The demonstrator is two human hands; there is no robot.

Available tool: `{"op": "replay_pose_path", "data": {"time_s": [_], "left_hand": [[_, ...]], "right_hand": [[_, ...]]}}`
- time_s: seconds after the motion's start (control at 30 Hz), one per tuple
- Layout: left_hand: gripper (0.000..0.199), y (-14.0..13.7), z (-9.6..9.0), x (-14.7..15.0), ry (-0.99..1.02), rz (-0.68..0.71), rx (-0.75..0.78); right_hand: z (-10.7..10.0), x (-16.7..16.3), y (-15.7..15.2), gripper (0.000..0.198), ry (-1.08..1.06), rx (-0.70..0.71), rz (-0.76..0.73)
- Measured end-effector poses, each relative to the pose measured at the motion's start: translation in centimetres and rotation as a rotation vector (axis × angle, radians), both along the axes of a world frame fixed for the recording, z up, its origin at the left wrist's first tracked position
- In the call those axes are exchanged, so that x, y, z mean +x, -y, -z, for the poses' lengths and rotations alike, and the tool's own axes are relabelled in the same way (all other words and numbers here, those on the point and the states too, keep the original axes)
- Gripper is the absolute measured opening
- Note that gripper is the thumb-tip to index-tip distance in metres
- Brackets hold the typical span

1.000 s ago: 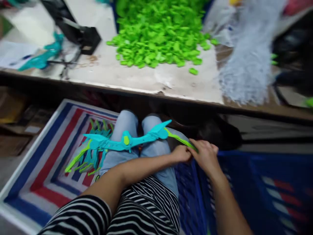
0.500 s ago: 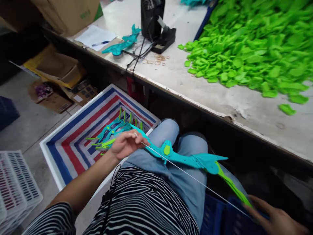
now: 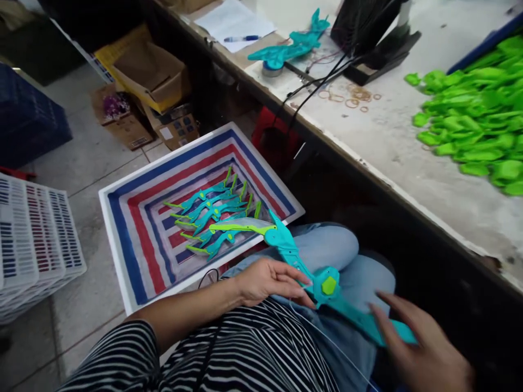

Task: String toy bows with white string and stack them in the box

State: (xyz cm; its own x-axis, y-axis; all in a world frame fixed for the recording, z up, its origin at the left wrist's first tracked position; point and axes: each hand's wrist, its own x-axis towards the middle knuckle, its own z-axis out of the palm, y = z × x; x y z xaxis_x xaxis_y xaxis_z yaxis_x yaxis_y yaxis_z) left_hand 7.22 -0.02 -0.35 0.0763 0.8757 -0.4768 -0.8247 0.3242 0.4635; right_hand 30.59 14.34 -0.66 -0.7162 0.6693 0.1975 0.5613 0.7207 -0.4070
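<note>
Turquoise and green, a toy bow (image 3: 326,286) is slanting across our lap (image 3: 327,245), its left tip reaching over the striped tray (image 3: 141,234) where similar bows (image 3: 216,209) are lying. Our left hand (image 3: 267,283) is pinching the bow near its middle, beside a white string (image 3: 339,348). Our blurred right hand (image 3: 429,343) is spreading its fingers around the bow's right part; we cannot tell if they are touching. At the right, green pieces (image 3: 482,120) are lying heaped on the table (image 3: 368,130).
</note>
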Motion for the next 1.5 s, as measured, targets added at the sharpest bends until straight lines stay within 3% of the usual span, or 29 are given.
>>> {"op": "replay_pose_path", "data": {"time_s": [0.13, 0.2, 0.33, 0.43, 0.63, 0.77, 1.0, 1.5], "left_hand": [[0.045, 0.8, 0.2, 0.0, -0.006, 0.046, -0.012], [0.045, 1.4, 0.3, 0.0, -0.023, 0.034, -0.011], [0.046, 2.5, 0.6, -0.4, -0.081, 0.002, -0.023], [0.045, 3.1, 0.7, -1.6, -0.189, -0.151, -0.099], [0.041, 3.2, 1.1, -6.4, -0.458, -0.651, -0.234], [0.038, 1.2, 1.2, -8.8, -0.589, -0.688, -0.168], [0.032, -0.8, 2.2, -9.8, -0.798, -0.58, -0.116], [0.016, -0.2, 1.9, -11.4, -1.088, -0.496, -0.052]], "right_hand": [[3.3, -14.1, 0.7, 0.041, -0.142, 0.042, -0.345], [4.6, -19.8, 1.9, 0.05, -0.099, 0.029, -0.514], [6.5, -25.1, 3.1, 0.05, 0.111, -0.096, -0.706], [7.4, -24.9, 1.6, 0.044, 0.135, -0.282, -0.72], [7.5, -22.1, -3.1, 0.047, -0.164, -0.828, -0.541], [7.2, -21.7, -3.4, 0.05, -0.256, -1.031, -0.489], [6.9, -21.6, -3.1, 0.05, -0.314, -1.13, -0.461], [7.5, -21.7, -3.1, 0.05, -0.3, -1.095, -0.447]]}}
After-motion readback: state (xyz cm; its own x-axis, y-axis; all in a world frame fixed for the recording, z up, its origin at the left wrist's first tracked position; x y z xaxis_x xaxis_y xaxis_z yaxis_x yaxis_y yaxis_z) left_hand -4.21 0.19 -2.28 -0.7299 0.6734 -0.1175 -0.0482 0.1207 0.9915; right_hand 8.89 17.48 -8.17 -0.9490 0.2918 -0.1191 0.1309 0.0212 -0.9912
